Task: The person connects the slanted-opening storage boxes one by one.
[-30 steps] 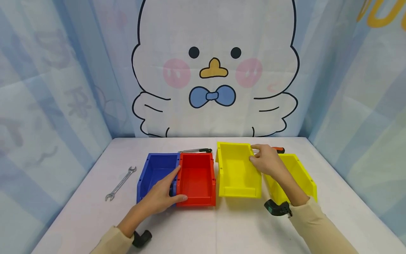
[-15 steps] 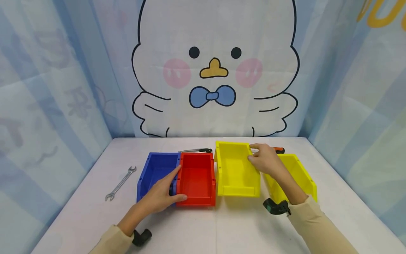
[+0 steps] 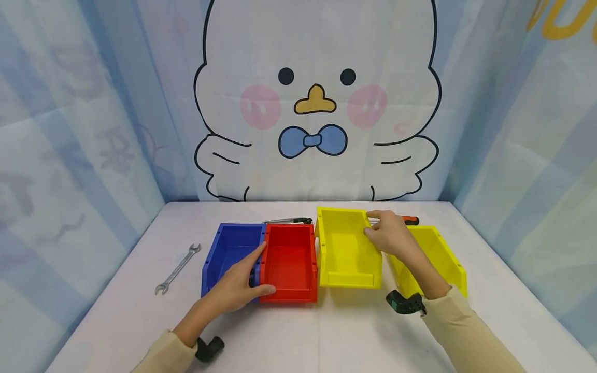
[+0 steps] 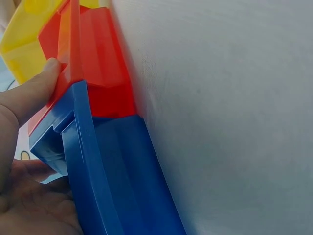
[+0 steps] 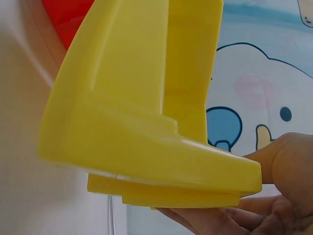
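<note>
Head view: above the desk [image 3: 298, 336], apparently lifted, inner yellow bin [image 3: 349, 248] beside red bin [image 3: 289, 259]. Probably light, stiff, slick plastic; best taken at one side. Right grip [image 3: 391, 233] pinches it there; left grip [image 3: 231, 291] touches red bin, closure unclear.

Blue bin [image 3: 239, 243] pt. hid. by L hand [image 3: 239, 286]; R sleeve [image 3: 471, 331] cut off.

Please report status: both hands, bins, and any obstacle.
Right hand holding yellow bin aloft. Left hand touching red bin. No obstacle visible between these bins.
</note>
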{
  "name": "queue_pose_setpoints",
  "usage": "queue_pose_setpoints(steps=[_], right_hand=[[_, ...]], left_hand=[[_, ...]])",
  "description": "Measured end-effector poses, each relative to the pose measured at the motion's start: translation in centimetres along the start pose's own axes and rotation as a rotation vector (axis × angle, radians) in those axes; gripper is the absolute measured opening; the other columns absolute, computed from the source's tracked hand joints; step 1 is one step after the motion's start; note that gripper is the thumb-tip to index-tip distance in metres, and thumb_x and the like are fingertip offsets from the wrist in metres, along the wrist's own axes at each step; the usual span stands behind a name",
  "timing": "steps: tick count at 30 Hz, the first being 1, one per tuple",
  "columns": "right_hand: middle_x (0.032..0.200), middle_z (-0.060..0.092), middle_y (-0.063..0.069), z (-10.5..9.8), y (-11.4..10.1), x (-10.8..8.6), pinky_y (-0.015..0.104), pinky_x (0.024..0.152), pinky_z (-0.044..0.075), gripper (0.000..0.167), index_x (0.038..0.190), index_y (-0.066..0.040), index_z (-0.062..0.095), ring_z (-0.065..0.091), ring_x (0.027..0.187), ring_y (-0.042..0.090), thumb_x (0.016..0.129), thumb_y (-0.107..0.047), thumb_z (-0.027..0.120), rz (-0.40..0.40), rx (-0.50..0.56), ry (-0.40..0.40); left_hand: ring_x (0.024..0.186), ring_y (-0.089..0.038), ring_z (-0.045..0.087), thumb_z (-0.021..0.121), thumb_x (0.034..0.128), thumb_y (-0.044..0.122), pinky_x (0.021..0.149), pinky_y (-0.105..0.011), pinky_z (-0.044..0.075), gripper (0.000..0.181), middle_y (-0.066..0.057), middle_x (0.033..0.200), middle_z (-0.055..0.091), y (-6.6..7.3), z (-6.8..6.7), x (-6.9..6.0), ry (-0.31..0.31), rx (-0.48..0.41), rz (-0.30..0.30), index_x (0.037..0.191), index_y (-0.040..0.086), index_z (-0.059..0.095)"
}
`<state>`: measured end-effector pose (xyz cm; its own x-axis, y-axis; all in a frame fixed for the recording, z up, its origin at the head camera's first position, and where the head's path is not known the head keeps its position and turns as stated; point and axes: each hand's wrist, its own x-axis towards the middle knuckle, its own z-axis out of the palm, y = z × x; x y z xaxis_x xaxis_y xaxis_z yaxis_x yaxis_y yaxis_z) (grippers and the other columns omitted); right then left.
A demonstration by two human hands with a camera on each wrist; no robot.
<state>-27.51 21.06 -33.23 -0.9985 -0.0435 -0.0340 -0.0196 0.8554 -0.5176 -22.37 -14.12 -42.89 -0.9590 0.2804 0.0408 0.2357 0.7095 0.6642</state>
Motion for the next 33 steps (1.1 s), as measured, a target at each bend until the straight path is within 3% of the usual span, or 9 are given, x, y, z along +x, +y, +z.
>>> queue_pose_setpoints(steps=[23,33], right_hand=[[0.143,0.064,0.031,0.37,-0.09,0.07,0.052,0.103,0.061,0.057,0.157,0.001,0.047,0.066,0.131,0.044,0.103,-0.015,0.059,0.014,0.002,-0.009],[0.136,0.068,0.031,0.87,0.33,-0.25,0.050,0.098,0.063,0.057,0.156,0.002,0.049,0.072,0.119,0.041,0.104,-0.018,0.062,-0.012,-0.020,0.010]], left_hand=[[0.155,-0.046,0.041,0.087,0.0882,0.038,0.116,-0.069,0.045,0.106,-0.016,0.172,0.037,0.04,0.12,-0.03,-0.001,0.004,-0.007,0.171,0.021,0.023],[0.155,-0.046,0.042,0.087,0.0882,0.038,0.115,-0.069,0.046,0.106,-0.015,0.172,0.037,0.05,0.11,-0.04,-0.001,0.010,-0.006,0.171,0.022,0.023]])
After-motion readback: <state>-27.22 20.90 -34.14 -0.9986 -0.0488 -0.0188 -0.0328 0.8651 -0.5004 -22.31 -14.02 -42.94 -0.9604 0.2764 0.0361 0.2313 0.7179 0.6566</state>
